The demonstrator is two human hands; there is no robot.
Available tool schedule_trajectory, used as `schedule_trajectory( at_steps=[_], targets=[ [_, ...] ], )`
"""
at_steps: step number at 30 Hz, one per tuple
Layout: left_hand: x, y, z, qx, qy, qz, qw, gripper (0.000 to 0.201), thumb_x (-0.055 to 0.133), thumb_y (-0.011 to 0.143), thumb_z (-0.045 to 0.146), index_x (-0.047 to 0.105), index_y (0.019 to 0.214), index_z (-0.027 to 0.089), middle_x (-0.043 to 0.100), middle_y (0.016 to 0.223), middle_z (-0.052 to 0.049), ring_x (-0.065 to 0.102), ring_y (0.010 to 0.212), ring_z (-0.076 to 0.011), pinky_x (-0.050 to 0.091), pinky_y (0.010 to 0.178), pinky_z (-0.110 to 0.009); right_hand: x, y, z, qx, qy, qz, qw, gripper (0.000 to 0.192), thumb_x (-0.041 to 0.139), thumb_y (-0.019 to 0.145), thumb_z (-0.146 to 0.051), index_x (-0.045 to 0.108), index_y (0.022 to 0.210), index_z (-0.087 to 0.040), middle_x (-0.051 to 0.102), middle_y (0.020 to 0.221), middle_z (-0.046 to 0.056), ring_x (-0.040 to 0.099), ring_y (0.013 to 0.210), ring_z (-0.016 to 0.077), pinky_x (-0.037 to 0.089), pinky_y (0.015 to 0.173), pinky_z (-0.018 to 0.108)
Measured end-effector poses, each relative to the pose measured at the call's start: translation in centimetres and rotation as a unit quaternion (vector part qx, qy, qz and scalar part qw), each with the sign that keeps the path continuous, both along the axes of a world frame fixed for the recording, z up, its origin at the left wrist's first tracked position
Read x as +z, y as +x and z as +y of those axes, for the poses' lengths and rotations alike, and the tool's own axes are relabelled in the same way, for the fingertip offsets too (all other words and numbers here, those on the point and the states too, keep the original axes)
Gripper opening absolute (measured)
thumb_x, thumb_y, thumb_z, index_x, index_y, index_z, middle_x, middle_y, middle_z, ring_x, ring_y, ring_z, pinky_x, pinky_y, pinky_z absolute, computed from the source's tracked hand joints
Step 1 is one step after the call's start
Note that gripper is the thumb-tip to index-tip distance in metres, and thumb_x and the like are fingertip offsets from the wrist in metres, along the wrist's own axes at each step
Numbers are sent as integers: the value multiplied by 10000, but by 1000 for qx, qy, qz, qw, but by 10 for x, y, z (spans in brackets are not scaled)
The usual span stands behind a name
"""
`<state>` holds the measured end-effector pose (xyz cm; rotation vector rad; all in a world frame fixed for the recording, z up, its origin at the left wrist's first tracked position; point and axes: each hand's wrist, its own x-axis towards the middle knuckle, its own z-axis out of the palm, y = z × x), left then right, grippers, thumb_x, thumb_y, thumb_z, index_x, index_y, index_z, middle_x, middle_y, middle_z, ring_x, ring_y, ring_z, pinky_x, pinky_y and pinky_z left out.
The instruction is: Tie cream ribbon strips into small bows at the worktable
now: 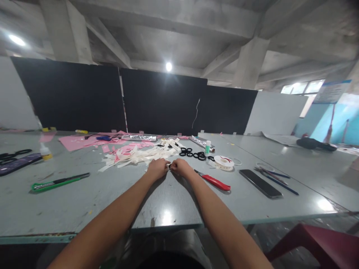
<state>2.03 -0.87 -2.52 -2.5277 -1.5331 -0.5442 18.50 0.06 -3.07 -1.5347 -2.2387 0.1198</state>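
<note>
My left hand (157, 168) and my right hand (181, 167) meet above the table, fingers closed in pinches. Between the fingertips shows a small black and white piece (169, 166), mostly hidden, too small to name. Just beyond them lies a heap of cream printed ribbon strips (151, 153). Several black rings (199, 155) rest behind my right hand, beside a green and white glue stick (207, 148) standing upright. To the right of that hand are a red-handled cutting tool (215, 182) and a roll of printed ribbon (223, 163).
A green utility knife (58, 183) lies at left, near a small yellow-and-white bottle (45, 151) and a purple case (21, 164). Pink paper scraps (81, 142) spread behind. At right are a phone (260, 183) and thin blue-handled tools (280, 181). Dark panels (165, 101) stand along the back.
</note>
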Motion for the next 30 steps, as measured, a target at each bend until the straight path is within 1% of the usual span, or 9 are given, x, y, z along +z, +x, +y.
schedule_trajectory(
  at_steps=[2,5,9,12,15,18,21,26,30],
  targets=[
    [0,-2,1,27,23,-29,999,313,453,826,289,653,1061,235,636,1047,-95,568,982,-252,374,842,-373,0,0,0,5,12,13,1000,150,605,735,-236,724,795,-167,668,817,65,537,714,152,325,624,236],
    [0,-3,1,57,25,-31,998,292,508,800,405,677,922,201,629,1020,-112,537,1008,-295,365,870,-425,-2,1,0,7,41,35,999,183,640,718,-250,708,862,-160,653,881,74,539,798,168,357,691,237],
    [-2,-4,3,45,-7,-21,999,266,553,770,413,685,869,205,628,1017,-117,520,1029,-303,361,880,-429,-3,3,1,-10,74,62,995,278,593,752,-202,666,1015,-153,645,959,87,537,909,180,366,810,254],
    [-4,-4,6,31,-15,-40,999,232,521,802,365,684,852,207,628,1046,-110,516,1047,-292,358,882,-412,-3,4,3,-23,79,84,993,272,526,809,-190,662,1040,-141,656,1001,105,546,958,187,353,856,261],
    [-2,-7,9,8,-1,-96,995,218,486,834,345,658,887,222,649,1018,-75,533,1024,-268,357,872,-395,-4,5,6,-33,59,127,990,264,478,870,-272,680,975,-139,679,978,111,573,915,189,367,795,252],
    [0,-9,13,-10,-8,-177,984,209,473,848,353,633,902,230,670,894,-33,579,898,-220,373,828,-348,-4,5,9,-40,41,167,984,341,400,917,-336,680,898,-141,687,900,108,579,809,174,361,693,244],
    [0,-11,16,-31,-15,-246,969,190,490,835,349,623,889,224,664,812,-7,588,789,-183,386,772,-303,-3,4,10,-22,41,208,977,381,377,921,-372,656,798,-144,657,773,68,541,703,147,335,620,232],
    [-2,-9,19,-65,-41,-349,934,204,500,801,343,617,877,195,653,813,-13,571,732,-165,406,695,-266,-1,-2,7,2,29,266,964,319,580,762,-442,581,648,-145,480,553,-36,408,554,103,271,519,214],
    [-1,-7,22,-104,-50,-419,901,247,516,773,376,613,878,174,632,780,-19,543,666,-150,416,653,-261,1,-6,4,53,-17,351,935,330,632,687,-457,602,651,-130,479,546,-42,390,539,91,283,502,204]
  ],
)
